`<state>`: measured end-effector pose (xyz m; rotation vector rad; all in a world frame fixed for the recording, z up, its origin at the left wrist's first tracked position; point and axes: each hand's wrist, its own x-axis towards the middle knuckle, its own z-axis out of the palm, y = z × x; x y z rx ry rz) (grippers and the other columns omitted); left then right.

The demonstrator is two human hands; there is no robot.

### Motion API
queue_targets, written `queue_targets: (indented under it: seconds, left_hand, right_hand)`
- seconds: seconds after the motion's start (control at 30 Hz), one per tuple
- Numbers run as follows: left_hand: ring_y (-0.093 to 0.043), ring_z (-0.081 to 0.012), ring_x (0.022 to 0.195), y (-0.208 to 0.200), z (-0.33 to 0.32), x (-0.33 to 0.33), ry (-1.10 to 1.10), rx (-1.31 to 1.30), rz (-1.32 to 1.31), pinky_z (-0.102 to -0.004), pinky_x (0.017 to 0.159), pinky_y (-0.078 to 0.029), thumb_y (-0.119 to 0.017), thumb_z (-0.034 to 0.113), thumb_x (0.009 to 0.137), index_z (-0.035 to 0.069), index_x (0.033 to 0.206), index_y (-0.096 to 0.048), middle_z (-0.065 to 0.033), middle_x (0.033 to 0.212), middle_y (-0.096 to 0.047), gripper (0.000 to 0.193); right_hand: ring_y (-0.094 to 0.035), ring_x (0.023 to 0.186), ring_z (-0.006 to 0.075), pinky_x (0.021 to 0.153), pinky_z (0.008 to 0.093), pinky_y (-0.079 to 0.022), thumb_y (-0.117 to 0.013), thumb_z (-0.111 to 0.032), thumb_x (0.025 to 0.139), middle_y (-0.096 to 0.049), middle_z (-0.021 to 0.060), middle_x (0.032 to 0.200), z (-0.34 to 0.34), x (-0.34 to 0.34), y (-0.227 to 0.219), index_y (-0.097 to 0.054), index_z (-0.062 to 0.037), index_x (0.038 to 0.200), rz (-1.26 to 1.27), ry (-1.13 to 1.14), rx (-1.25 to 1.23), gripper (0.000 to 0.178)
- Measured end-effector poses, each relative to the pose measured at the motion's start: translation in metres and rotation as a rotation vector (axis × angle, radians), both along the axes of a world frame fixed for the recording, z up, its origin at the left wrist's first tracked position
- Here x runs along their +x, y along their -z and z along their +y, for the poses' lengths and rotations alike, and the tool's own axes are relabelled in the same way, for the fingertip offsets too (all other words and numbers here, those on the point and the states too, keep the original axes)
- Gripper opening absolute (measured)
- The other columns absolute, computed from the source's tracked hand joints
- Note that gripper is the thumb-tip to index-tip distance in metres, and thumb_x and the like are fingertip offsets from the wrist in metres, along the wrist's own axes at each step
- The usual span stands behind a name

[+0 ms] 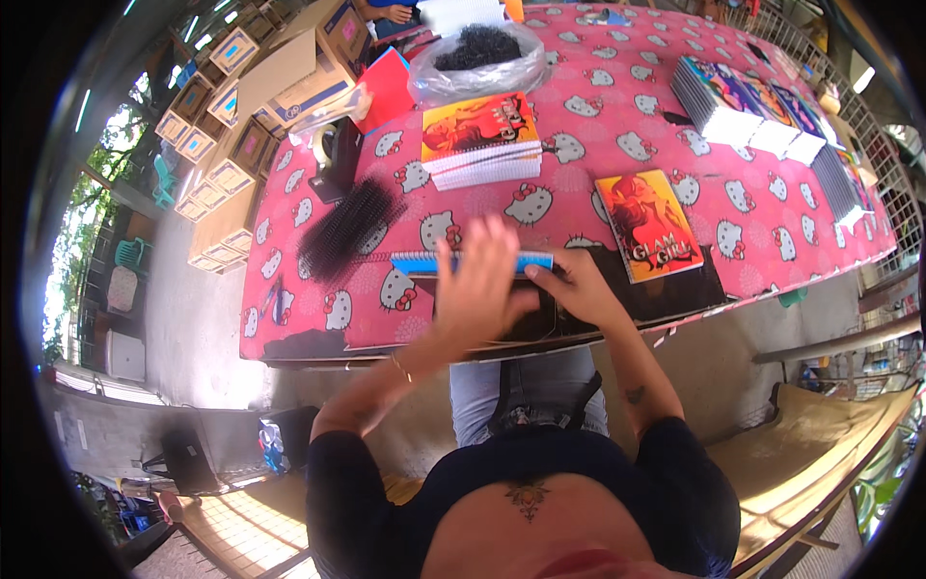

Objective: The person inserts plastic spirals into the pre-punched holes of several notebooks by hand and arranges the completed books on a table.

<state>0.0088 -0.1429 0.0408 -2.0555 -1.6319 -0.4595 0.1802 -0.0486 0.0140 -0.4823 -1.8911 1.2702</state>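
Pink cloth printed with white cartoon cats (569, 210) covers a wide table. Right hand (581, 289) clamps the right end of a narrow, blue-edged spiral notebook (417, 262); the blurred left hand (479, 285), fingers extended, covers its middle, contact unclear. Left of the grip lie black spiral coils (345, 232); beyond, stacked orange-yellow notebooks (482, 140); rightward, one red-and-yellow notebook (648, 227).

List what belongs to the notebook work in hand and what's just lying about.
Apparently in use:
blue-edged notebook, left fingers across it, right fingers at its end
black coils
orange-covered notebook stack

Probably just lying about:
tape dispenser
cardboard boxes
green chair
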Motion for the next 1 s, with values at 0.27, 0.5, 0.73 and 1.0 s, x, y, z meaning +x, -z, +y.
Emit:
queue_targets:
  seconds: [0.27,0.5,0.73,1.0]
  left_hand:
    - [-0.030,-0.0329,0.147,-0.006,0.009,0.012,0.004,-0.018,-0.037,-0.0633,0.113,-0.019,-0.058,0.061,0.083,0.001,0.147,-0.041,-0.0191,0.156,-0.036,0.090]
    - [-0.033,-0.0320,0.146,-0.005,0.004,0.021,0.070,-0.057,-0.063,-0.0599,0.116,-0.014,-0.046,0.058,0.094,-0.001,0.146,-0.042,-0.0196,0.154,-0.039,0.078]
    - [-0.050,-0.0319,0.131,-0.016,-0.005,0.028,0.150,-0.011,-0.263,-0.0598,0.115,-0.015,-0.049,0.040,0.100,0.001,0.137,-0.052,-0.0176,0.137,-0.056,0.054]
    - [-0.069,-0.0229,0.082,-0.037,0.025,0.009,0.265,0.003,-0.442,-0.0592,0.116,-0.018,-0.069,0.023,0.090,0.008,0.097,-0.071,-0.0041,0.086,-0.071,0.016]
  right_hand:
    - [-0.056,0.060,0.0207,0.058,0.0334,-0.045,-0.066,-0.011,0.091,-0.064,0.0173,0.077,0.006,0.005,-0.005,-0.067,-0.0010,0.111,-0.027,-0.009,0.074,0.022]
    - [-0.056,0.059,0.0254,0.057,0.0369,-0.044,-0.065,-0.008,0.091,-0.061,0.0205,0.073,0.013,0.008,0.001,-0.063,0.0017,0.104,-0.055,-0.019,0.121,0.016]
    - [-0.058,0.060,0.0247,0.058,0.0348,-0.045,-0.067,-0.010,0.089,-0.062,0.0170,0.074,0.009,0.011,-0.016,-0.065,0.0018,0.103,-0.142,-0.018,0.093,0.018]
    - [-0.066,0.086,0.0111,0.080,0.0273,-0.054,-0.066,-0.007,0.093,-0.072,0.0062,0.092,0.035,0.039,-0.045,-0.069,0.0034,0.105,-0.167,-0.155,-0.168,0.016]
